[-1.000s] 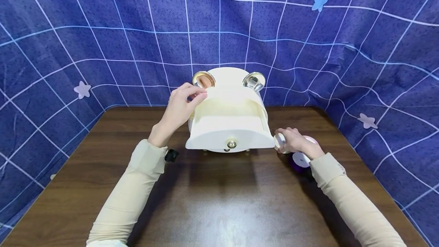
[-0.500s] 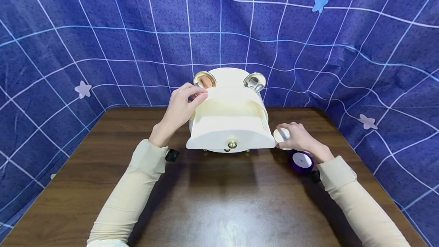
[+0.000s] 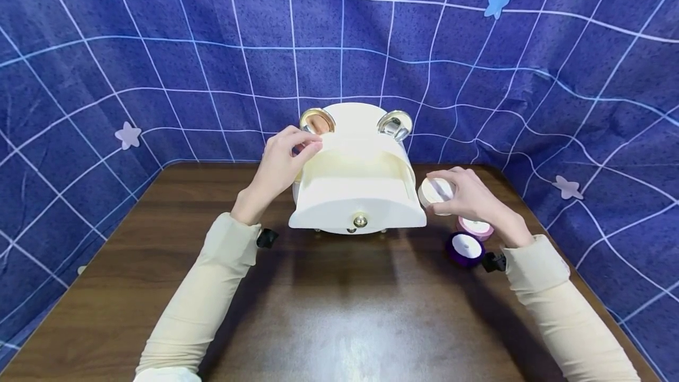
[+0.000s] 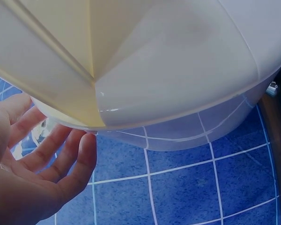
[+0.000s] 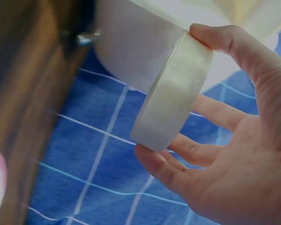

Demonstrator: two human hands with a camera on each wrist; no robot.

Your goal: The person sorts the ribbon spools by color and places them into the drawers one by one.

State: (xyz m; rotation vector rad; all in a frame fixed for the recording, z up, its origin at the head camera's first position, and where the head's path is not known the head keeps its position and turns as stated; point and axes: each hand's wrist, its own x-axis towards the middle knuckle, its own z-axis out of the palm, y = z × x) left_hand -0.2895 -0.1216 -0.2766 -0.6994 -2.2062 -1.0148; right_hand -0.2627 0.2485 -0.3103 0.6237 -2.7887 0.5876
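A white storage box (image 3: 351, 115) with two round metallic ears stands at the back of the table, its drawer (image 3: 323, 215) pulled out toward me. My left hand (image 3: 283, 164) pinches the raised curved lid (image 3: 355, 145) at its left edge; in the left wrist view several fingertips (image 4: 87, 143) lie right at the rim. Right of the drawer, my right hand (image 3: 474, 196) grips a roll of white ribbon (image 5: 173, 96) between thumb and fingers, held up by its edge. The roll's flat face is turned upward in the head view.
On the brown table (image 3: 339, 323) sit a purple ribbon roll (image 3: 465, 248) and a pink ribbon roll (image 3: 476, 228), below the right wrist. A round knob (image 3: 360, 221) sticks out from the drawer front. Blue grid-patterned cloth (image 3: 339, 28) hangs behind and beside the table.
My right hand has lifted the white ribbon roll upward and slightly away, uncovering the purple and pink rolls. The left hand stays at the lid.
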